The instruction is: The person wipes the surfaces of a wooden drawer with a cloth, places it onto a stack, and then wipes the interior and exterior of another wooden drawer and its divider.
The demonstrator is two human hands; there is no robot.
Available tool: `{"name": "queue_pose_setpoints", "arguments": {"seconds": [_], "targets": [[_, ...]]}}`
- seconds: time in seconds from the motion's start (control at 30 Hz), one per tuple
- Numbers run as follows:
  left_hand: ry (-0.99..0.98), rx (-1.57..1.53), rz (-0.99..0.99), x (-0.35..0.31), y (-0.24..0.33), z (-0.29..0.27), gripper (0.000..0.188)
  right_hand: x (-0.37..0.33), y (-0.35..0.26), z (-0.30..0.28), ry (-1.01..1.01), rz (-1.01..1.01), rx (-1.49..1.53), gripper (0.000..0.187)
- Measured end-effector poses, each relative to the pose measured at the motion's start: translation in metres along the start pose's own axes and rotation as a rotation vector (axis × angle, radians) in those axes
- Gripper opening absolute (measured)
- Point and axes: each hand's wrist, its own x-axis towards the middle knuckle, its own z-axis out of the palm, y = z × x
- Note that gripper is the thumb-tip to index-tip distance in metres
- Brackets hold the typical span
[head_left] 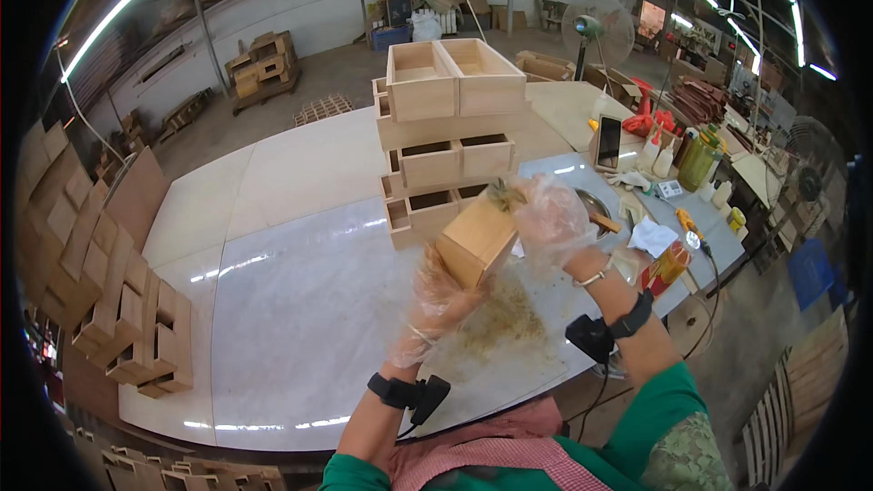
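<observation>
Both my hands wear clear plastic gloves. My left hand (440, 289) grips the near left side of a small wooden box (476, 238), holding it tilted above the table. At its far right corner, my right hand (551, 218) presses a crumpled, brownish-green rag (503, 194) against the wood. The fingers of that hand are partly hidden by the loose glove. Below the box, a patch of brownish smears (500, 320) covers the tabletop (300, 327). Just beyond stands a stack of pale wooden drawer boxes (455, 159).
More wooden boxes (136, 323) are piled at the left. Right of my right hand are a metal bowl (596, 203), a white cloth (653, 237) and an orange-red bottle (668, 265). Farther back stand a phone (608, 141), squeeze bottles (657, 156), a green jug (698, 162) and a fan (596, 29).
</observation>
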Motion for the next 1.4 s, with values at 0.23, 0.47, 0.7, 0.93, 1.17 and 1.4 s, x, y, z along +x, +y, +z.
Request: {"name": "queue_pose_setpoints", "arguments": {"seconds": [0.23,0.47,0.7,0.93,1.17,1.4], "targets": [[0.020,0.135,0.004,-0.004,-0.004,0.015,0.061,-0.007,-0.043,-0.016,-0.060,-0.228,0.149,0.026],[-0.063,0.080,-0.003,-0.008,0.008,0.023,0.056,-0.006,0.015,0.004,-0.184,0.138,-0.096,0.025],[-0.184,-0.002,-0.048,-0.014,-0.011,0.009,0.055,-0.011,-0.034,-0.017,0.014,-0.115,0.225,0.023],[-0.065,0.188,0.076,-0.007,0.000,0.021,0.052,-0.001,0.061,0.003,-0.374,0.221,-0.094,0.027],[-0.091,-0.065,-0.132,0.001,0.016,0.008,0.061,-0.016,0.031,0.016,0.000,0.093,0.470,0.032],[-0.036,-0.114,-0.145,0.014,0.004,-0.013,0.070,-0.061,-0.001,-0.009,-0.097,-0.139,0.175,0.026]]}}
